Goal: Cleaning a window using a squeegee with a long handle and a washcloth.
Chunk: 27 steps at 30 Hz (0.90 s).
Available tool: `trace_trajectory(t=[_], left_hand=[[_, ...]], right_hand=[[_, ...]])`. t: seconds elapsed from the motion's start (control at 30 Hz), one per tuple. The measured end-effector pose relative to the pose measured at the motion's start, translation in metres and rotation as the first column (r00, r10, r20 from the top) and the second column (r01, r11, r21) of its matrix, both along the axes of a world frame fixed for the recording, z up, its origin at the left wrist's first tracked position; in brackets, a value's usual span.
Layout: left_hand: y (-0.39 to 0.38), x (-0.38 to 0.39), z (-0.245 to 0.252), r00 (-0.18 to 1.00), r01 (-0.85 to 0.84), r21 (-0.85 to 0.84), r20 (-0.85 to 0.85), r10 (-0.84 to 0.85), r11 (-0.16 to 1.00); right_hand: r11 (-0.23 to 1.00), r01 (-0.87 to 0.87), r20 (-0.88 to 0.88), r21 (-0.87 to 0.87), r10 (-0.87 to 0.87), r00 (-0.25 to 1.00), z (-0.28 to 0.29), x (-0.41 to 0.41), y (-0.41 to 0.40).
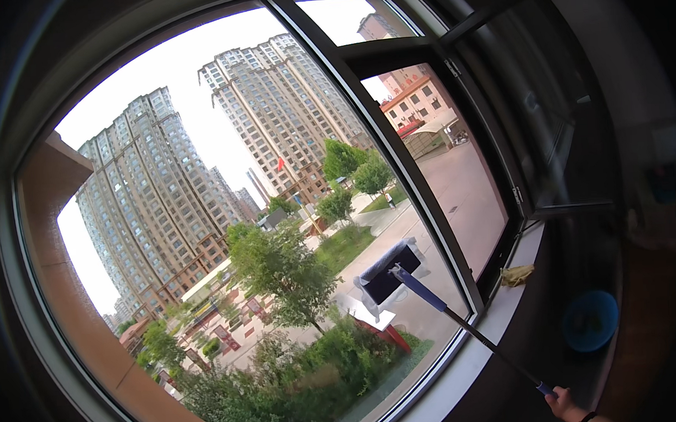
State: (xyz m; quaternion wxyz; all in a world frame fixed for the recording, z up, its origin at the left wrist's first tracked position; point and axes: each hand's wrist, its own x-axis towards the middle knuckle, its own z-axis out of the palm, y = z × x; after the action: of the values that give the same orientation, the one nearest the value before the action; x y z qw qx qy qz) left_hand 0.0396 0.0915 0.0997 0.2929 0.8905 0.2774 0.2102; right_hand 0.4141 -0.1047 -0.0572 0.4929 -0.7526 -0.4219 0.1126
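Note:
At the lower right, my right hand point(562, 403) grips the blue handle end of a long pole point(491, 343). The pole slants up and left to a flat rectangular mop head point(390, 274) with a pale cloth pad around its edges. That head lies at the lower right of a large fixed window pane point(293, 224); whether it touches the glass I cannot tell. A dark band circles the right wrist. My left hand is not clearly visible; a small skin-toned sliver shows at the bottom edge.
A yellowish cloth point(517, 275) lies on the white windowsill point(464, 375). Beyond it is a blue basin point(590, 320). At the right, a hinged window sash point(543, 111) stands swung inward. Trees and tall buildings show outside.

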Motion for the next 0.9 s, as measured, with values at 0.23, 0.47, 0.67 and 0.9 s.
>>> trace_trajectory(t=[0.23,0.47,0.67,0.9], left_hand=[[-0.005,-0.004,-0.004,0.997,-0.075,-0.011,0.004,0.075,0.997],[-0.015,-0.011,0.003,0.992,-0.126,0.010,0.017,0.125,0.992],[-0.032,-0.024,0.004,0.970,-0.243,0.010,-0.006,0.243,0.970],[-0.046,-0.022,0.012,0.955,-0.295,-0.077,-0.009,0.295,0.952]], right_hand=[[0.947,-0.026,0.080,0.319,0.001,0.997,0.064,0.038,0.086],[0.810,-0.096,0.057,0.578,0.077,0.995,0.195,0.064,0.188],[0.821,-0.117,0.088,0.558,0.081,0.993,0.250,0.086,0.250],[0.871,-0.086,0.165,0.483,0.006,0.986,0.260,0.098,0.269]])
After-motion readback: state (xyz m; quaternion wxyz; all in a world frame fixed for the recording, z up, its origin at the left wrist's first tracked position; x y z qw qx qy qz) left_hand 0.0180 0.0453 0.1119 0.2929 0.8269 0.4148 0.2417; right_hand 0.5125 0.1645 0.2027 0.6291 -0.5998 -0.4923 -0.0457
